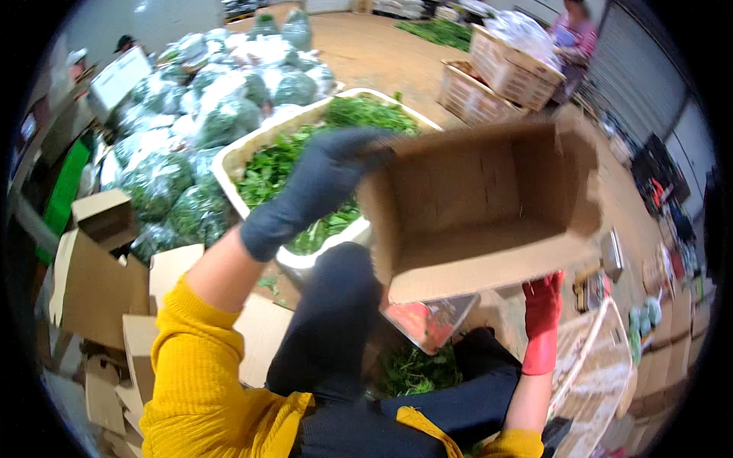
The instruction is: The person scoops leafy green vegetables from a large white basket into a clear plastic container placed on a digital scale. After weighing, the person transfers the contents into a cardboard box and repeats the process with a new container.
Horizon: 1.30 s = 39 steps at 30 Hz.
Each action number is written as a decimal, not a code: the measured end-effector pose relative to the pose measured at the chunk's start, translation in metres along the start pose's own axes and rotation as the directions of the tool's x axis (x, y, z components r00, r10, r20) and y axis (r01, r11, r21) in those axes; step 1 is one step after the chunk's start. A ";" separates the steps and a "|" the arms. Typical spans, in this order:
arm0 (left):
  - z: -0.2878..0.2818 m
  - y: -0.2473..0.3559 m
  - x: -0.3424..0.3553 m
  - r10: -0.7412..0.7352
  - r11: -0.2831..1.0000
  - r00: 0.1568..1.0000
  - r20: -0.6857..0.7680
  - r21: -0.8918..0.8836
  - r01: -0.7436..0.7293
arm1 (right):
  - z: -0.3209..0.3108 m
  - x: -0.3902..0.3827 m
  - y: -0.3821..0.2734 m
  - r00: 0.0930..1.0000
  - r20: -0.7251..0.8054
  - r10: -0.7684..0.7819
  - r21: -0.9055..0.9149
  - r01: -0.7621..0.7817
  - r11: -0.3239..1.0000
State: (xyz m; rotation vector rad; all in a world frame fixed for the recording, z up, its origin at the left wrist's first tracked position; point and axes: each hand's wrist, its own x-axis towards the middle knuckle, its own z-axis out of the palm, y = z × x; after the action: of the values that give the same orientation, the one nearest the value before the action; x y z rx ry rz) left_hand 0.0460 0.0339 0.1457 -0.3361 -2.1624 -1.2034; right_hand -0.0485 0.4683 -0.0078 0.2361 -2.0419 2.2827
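The cardboard box (481,267) is up in the air in front of the person, tilted, with its open side turned toward the wearer and its bare inside showing. It lies to the right of the left hand (324,175), which wears a dark grey glove and grasps the box at its upper left corner, fingers bent over the edge (they are a little blurred). The right hand (543,298), in a red glove, is beneath the box's near edge, toward its right end; the box hides most of its fingers, so I cannot tell how tightly they close. The box thus sits between the two hands, above the person's knees. Just beyond the left hand is a white tub (231,183) full of leafy greens (279,164). Below the box, partly covered, is a reddish tray (431,320), and more loose greens (416,370) lie between the legs
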 end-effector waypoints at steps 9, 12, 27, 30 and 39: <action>0.226 -0.151 0.006 -0.242 0.967 0.774 0.586 0.082 0.240 | 0.002 -0.034 0.009 0.866 -0.043 0.498 0.354 -0.453 0.818; 0.255 -0.179 0.004 -0.329 0.944 0.701 0.632 0.217 0.247 | -0.003 -0.031 0.043 0.893 0.020 0.449 0.328 -0.430 0.841; 0.231 -0.140 0.035 -0.079 0.996 0.972 0.222 0.048 0.070 | -0.027 -0.001 0.047 0.858 -0.327 0.397 -0.089 -0.446 0.891; 0.158 -0.133 0.045 -0.195 0.979 0.940 0.280 -0.004 0.204 | -0.047 -0.005 0.024 0.863 -0.329 0.384 0.051 -0.390 0.919; -0.031 -0.282 -0.068 -0.907 0.261 0.415 0.072 0.869 0.421 | -0.005 0.027 0.007 0.907 -0.198 0.372 0.074 -0.365 0.928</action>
State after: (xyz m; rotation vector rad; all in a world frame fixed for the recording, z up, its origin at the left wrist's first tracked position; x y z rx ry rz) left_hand -0.0296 -0.1417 -0.0747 0.9487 -3.3228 -0.3751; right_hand -0.0763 0.4710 -0.0108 -0.4111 -2.0806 2.4194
